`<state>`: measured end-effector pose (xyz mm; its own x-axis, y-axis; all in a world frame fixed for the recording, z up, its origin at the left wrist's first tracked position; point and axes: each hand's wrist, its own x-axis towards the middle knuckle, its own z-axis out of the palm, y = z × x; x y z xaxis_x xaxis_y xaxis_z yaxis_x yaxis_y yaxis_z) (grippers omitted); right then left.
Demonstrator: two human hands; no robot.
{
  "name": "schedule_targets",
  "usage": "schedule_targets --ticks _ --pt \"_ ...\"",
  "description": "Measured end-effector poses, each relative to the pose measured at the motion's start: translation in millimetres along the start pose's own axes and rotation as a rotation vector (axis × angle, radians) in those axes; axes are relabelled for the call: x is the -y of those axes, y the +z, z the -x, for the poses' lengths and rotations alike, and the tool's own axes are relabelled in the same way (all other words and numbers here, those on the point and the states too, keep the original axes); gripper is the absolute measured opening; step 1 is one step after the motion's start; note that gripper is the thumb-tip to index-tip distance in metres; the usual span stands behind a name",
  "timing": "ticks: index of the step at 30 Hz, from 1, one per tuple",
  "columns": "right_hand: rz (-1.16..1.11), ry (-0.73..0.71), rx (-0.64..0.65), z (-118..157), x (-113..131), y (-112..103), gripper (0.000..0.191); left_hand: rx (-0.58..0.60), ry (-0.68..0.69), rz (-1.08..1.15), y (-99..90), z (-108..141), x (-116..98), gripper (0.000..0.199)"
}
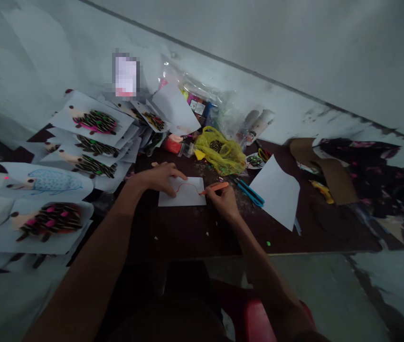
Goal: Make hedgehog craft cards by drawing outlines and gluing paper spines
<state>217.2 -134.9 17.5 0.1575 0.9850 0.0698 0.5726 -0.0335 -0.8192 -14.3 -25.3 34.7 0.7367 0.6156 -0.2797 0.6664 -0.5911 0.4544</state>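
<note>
A small white sheet of paper (183,200) lies on the dark table in front of me. My left hand (164,178) rests on its left part with thumb and fingers apart, holding nothing. In my right hand (226,202) is an orange marker (219,186), gripped like a pen. Its tip is at the paper's right edge. A curved orange line (186,185) arches across the sheet between the two hands. Just right of the marker lies a blue-handled tool (249,192), and beyond it a larger white sheet (276,194).
Stacked hedgehog pictures (95,122) fill the left side. A yellow plastic bag (219,154) and a clear bag (223,107) sit behind the paper. Brown card (337,178), a yellow tool (322,191) and dark patterned cloth (369,171) lie at right. A wall (287,121) bounds the back.
</note>
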Motion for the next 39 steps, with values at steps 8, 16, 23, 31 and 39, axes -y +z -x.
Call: schedule_targets --ticks 8,16,23,31,39 --pt "0.012 0.010 0.004 2 2 -2 0.027 0.018 -0.006 0.003 -1.6 1 -1 0.065" --pt "0.005 0.025 0.009 1 1 -4 0.024 0.001 0.004 -0.012 -0.4 0 -1 0.063" --pt "-0.039 0.000 -0.018 6 14 -3 0.023 0.013 0.041 0.037 -1.1 2 6 0.065" --pt "-0.146 -0.105 0.145 4 28 28 0.022 0.029 0.078 0.052 -5.8 8 19 0.064" --pt "-0.163 -0.239 0.265 -6 35 47 0.021 0.010 0.119 0.113 -3.5 5 25 0.067"
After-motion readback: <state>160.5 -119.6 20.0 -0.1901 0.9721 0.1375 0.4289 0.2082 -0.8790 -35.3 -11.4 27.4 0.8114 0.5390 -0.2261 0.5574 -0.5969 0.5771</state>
